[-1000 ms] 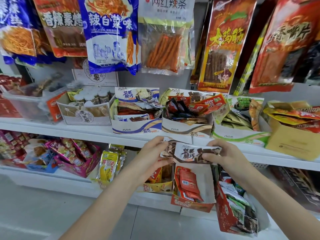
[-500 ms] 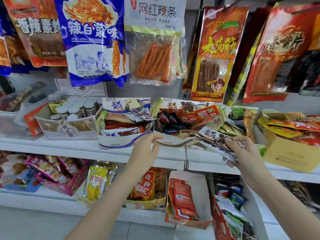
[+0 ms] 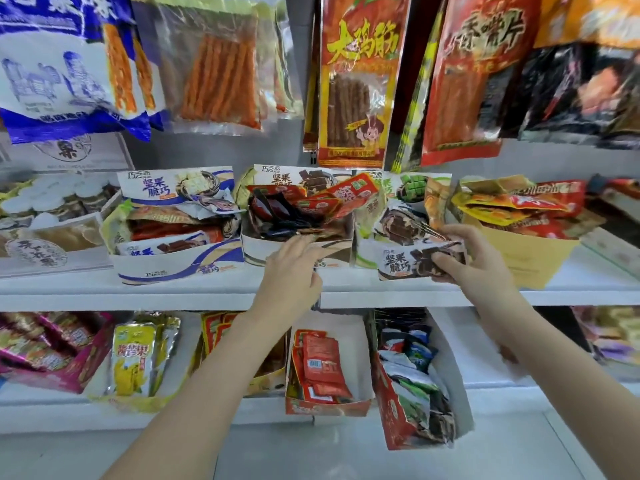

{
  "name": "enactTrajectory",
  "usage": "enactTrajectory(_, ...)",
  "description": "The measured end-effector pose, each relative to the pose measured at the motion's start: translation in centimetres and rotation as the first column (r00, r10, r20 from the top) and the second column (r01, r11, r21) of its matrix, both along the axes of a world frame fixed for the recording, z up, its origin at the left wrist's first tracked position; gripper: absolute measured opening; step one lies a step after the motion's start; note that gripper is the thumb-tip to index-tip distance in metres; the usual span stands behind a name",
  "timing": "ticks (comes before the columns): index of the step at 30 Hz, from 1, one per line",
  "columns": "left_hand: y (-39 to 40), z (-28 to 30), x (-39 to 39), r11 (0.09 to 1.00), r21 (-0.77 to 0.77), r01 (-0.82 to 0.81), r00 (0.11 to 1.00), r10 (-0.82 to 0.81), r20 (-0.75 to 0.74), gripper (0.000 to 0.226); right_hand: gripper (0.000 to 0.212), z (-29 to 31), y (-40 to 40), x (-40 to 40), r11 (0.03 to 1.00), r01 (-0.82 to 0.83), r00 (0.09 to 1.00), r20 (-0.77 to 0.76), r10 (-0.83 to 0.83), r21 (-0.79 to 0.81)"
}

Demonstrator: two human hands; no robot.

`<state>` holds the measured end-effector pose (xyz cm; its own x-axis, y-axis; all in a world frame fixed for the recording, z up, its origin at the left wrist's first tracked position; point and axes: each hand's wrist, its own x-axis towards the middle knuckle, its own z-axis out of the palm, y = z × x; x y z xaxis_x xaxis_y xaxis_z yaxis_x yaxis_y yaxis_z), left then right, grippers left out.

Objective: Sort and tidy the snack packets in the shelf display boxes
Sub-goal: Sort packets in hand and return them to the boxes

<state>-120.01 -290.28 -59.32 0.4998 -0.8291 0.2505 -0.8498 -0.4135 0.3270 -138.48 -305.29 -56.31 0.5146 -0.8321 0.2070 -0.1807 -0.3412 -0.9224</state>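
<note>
My right hand [image 3: 474,258] grips a white and brown chocolate snack packet [image 3: 405,263] in front of the green-trimmed display box [image 3: 367,251] on the upper shelf. My left hand [image 3: 294,271] reaches up with fingers extended, touching the front wall of the middle display box [image 3: 256,251], which holds red and dark packets [image 3: 304,206]. To the left stands a blue-trimmed display box [image 3: 166,268] with brown and red packets inside.
A yellow cardboard box [image 3: 533,258] of red and yellow packets stands at the right. The lower shelf holds a red box [image 3: 325,407] of red packets, a tilted box [image 3: 394,414] of mixed packets and a pink box [image 3: 69,372]. Large snack bags [image 3: 356,81] hang above.
Both hands rose from the lower shelf to the upper one. My left hand let go of the packet and reached the middle box; my right hand carried the packet rightward.
</note>
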Motion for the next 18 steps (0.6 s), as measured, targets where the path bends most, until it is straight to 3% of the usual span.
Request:
enactTrajectory(3,0.6,-0.1,-0.2,0.999,-0.044,0.020,1.000,-0.019,0.019,0.046,0.030,0.2,0.4,0.0,0.980,-0.060,0.994,-0.097,0.043,-0.191)
enactTrajectory(7,3.0,-0.3,-0.1,0.993,-0.118,0.000,0.998,0.007,0.062,0.039,0.029,-0.1,1.1,0.2,0.947,-0.180,0.975,-0.178,0.136,-0.265)
enactTrajectory(10,5.1,-1.0,1.1,0.998,-0.037,-0.048,0.997,0.050,0.054,0.042,0.028,-0.7,0.8,-0.3,0.978,-0.165,0.984,-0.095,0.153,-0.130)
enactTrajectory(14,6.3,-1.0,2.1,0.993,0.007,-0.116,0.993,0.116,0.022,0.046,0.020,-0.9,0.5,-0.4,0.993,-0.053,0.996,0.083,0.044,0.108)
enactTrajectory(18,5.0,-0.5,1.4,0.993,-0.013,-0.118,0.993,0.118,0.014,0.048,0.021,-0.5,0.7,0.4,0.983,0.109,0.967,0.212,-0.139,0.148)
